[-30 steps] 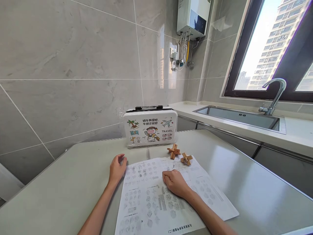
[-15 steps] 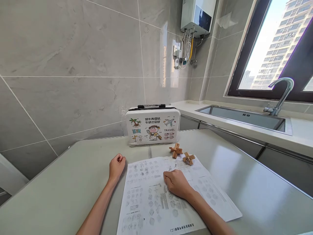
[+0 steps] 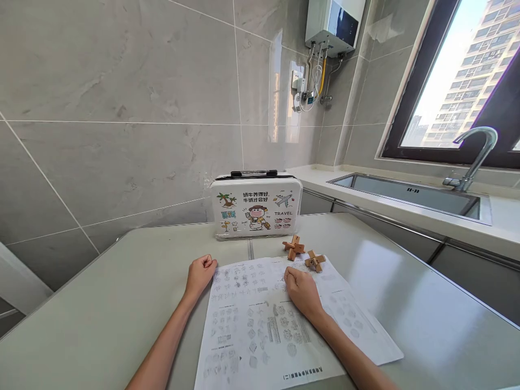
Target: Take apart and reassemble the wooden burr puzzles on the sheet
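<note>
My left hand [image 3: 201, 275] rests as a loose fist by the upper left corner of a printed paper sheet [image 3: 239, 352], its fingers curled in with nothing visible in them. On the sheet's upper right part lies my right hand [image 3: 303, 291], also closed, with no object showing in it. Just beyond its knuckles sit two wooden interlocking puzzles: a reddish-brown one [image 3: 293, 247] near the sheet's top edge and a lighter one [image 3: 315, 261] on the sheet. Small diagrams and text cover the paper, which appears upside down to me.
A white cartoon-printed case [image 3: 257, 208] stands upright at the back of the pale table [image 3: 101, 303], against the tiled wall. To the right runs a counter with a sink [image 3: 406, 196] and a tap [image 3: 473, 157]. A water heater [image 3: 335, 27] hangs above.
My right hand has slid up and slightly right across the sheet, closer to the wooden puzzles. My left hand has shifted a little right, to the paper's corner. The view has turned slightly.
</note>
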`<state>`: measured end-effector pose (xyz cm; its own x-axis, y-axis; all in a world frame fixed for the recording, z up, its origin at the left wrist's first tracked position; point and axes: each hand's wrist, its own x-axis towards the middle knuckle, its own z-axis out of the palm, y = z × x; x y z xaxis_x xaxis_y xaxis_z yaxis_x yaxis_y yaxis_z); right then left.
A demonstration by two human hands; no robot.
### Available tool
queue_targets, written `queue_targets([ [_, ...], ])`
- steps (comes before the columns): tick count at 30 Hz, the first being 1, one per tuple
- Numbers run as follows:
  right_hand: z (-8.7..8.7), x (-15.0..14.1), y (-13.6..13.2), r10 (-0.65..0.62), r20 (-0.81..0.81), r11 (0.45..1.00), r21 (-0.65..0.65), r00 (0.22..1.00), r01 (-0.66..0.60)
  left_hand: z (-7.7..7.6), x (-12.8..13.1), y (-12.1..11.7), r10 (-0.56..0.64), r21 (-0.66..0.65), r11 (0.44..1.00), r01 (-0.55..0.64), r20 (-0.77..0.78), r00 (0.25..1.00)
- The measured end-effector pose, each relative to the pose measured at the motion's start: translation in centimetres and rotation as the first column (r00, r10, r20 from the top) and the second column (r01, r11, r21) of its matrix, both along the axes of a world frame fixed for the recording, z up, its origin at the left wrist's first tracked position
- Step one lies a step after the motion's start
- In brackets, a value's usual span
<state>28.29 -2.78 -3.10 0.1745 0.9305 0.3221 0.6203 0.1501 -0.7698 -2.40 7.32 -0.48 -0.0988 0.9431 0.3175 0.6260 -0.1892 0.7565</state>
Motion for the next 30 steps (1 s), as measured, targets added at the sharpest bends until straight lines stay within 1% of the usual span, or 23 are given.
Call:
queue_targets([
  [3, 0.2, 0.4, 0.1, -0.034, -0.147, 0.999, -0.003, 0.989, 0.034, 0.0, 0.1, 0.0, 0.001, -0.002, 1.000, -0.001, -0.006, 1.000],
  [6, 0.2, 0.6, 0.1, -0.051, -0.235, 0.998, 0.010, 0.971, 0.055, 0.0, 0.2, -0.1, 0.000, -0.007, 1.000, 0.000, -0.009, 1.000],
  [11, 0.1, 0.8, 0.1, -0.099, -0.312, 0.993, 0.024, 0.945, 0.112, 0.2, 0.3, -0.4, 0.000, -0.009, 1.000, 0.000, -0.018, 1.000],
  [16, 0.2, 1.2, 0.2, -0.174, -0.419, 0.982, -0.003, 0.891, 0.190, 0.4, 0.4, -0.5, -0.005, -0.009, 1.000, 0.005, -0.025, 1.000],
  [19, 0.3, 1.7, 0.3, -0.238, -0.440, 0.967, -0.024, 0.866, 0.254, 0.6, 0.4, -0.5, -0.008, -0.009, 1.000, 0.008, -0.023, 1.000],
  [21, 0.2, 2.0, 0.4, -0.262, -0.446, 0.961, -0.041, 0.856, 0.273, 0.7, 0.5, -0.5, -0.006, -0.006, 1.000, 0.006, -0.019, 1.000],
  [23, 0.1, 2.2, 0.4, -0.254, -0.485, 0.966, -0.077, 0.837, 0.248, 0.7, 0.5, -0.5, -0.001, -0.002, 1.000, 0.001, -0.012, 1.000],
  [26, -0.2, 2.3, 0.6, -0.200, -0.601, 0.980, -0.108, 0.773, 0.170, 0.7, 0.5, -0.5, 0.016, 0.007, 1.000, -0.016, 0.003, 1.000],
  [30, -0.3, 2.2, 0.9, -0.130, -0.721, 0.991, -0.069, 0.681, 0.115, 0.7, 0.6, -0.6, 0.048, 0.033, 0.998, -0.049, 0.034, 0.998],
])
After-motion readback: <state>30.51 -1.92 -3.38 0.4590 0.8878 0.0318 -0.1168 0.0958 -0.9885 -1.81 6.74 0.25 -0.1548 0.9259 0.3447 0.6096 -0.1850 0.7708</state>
